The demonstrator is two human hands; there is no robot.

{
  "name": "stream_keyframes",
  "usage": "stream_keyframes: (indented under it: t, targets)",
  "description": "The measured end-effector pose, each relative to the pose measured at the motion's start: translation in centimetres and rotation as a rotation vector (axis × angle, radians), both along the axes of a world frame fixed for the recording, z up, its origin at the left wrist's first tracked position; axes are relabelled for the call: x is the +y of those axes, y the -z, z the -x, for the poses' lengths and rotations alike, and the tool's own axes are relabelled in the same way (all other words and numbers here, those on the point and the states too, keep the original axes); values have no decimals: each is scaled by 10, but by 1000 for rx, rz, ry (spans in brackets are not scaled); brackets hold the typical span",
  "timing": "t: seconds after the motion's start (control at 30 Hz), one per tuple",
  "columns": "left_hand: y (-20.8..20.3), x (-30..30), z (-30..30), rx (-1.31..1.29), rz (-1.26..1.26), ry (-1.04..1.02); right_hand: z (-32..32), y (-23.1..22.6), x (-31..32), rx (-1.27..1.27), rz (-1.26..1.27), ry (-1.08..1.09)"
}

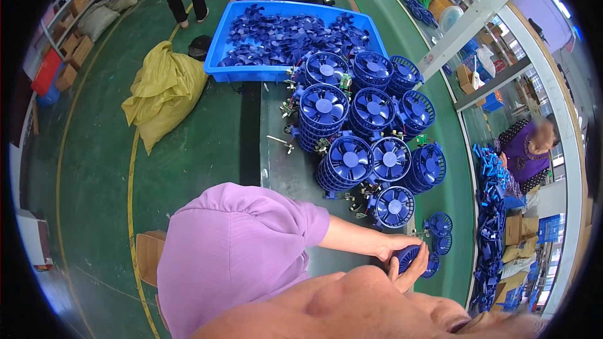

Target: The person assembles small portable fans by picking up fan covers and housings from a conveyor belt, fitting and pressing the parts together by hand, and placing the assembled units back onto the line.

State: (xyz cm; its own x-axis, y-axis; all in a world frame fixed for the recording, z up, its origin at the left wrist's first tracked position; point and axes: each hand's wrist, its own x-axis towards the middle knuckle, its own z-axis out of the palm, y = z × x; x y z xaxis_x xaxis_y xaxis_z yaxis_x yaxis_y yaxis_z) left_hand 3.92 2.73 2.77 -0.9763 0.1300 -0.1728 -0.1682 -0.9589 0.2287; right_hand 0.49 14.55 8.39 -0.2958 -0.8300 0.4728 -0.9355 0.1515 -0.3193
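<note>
Between my two hands is a round dark blue fan cage, partly covered by fingers. My left hand reaches in from the left and grips its far side. Around its near right side curls my right hand, thumb and fingers against the cage. More small blue fan cages lie just beyond, on the green belt. Left of these stand stacks of blue fans with blades inside, the nearest stack close to my left wrist. Loose circuit boards and wires stick out beside the stacks.
A blue tray heaped with fan blades sits at the bench's far end. A yellow-green sack lies on the floor at left. White posts rise on the right. Two people work across the belt; another stands far left.
</note>
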Motion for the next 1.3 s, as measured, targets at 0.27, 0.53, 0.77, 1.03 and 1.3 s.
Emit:
stream_keyframes:
  t: [0.27,0.53,0.77,1.03,1.3]
  targets:
    - [-23,27,-26,-7,786,-751,-11,41,-15,-590,319,25]
    - [-25,11,-40,237,1590,-1261,-28,46,-26,-1522,625,400]
    - [-7,0,-12,475,1736,-908,24,20,-2,-917,407,189]
    - [-7,10,69,383,1995,-930,108,49,149,229,80,1394]
    - [-17,-1,158,319,2574,-250,20,34,84,-162,-219,317]
